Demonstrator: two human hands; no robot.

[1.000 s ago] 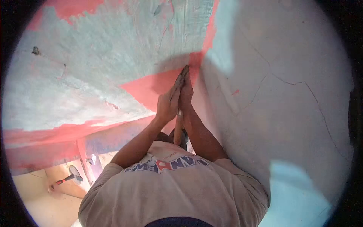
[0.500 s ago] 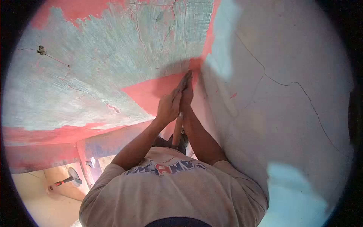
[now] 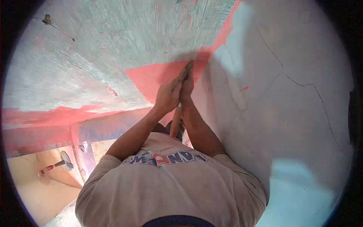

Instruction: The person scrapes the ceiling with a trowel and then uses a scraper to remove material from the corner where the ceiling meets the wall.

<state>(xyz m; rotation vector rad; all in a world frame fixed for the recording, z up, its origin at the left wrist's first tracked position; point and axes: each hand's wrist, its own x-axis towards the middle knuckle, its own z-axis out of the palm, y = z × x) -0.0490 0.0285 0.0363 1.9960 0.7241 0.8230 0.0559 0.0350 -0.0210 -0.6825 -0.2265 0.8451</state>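
My left hand (image 3: pixel 168 97) and my right hand (image 3: pixel 187 87) are pressed together, fingers long and close, pointing at the corner where two walls meet. From between my wrists a wooden handle (image 3: pixel 175 123) with a pale metal collar runs down toward my body. The working end of this tool is hidden between my palms, so its kind does not show. Just beyond my fingertips lies a bare pink patch (image 3: pixel 145 80) of wall, bordered by streaky grey-green coating (image 3: pixel 124 34).
A grey wall (image 3: pixel 272 113) with a long crack rises close on my right. At lower left, a hammer-like tool with a red and black handle (image 3: pixel 55 165) rests by a round grey disc (image 3: pixel 67 160). A small hole (image 3: pixel 47 19) marks the coated wall.
The walls have shifted upward in view, and the hammer-like tool with them. My joined hands rise less, so more pink shows beyond my fingertips. Both hands keep the same hold.
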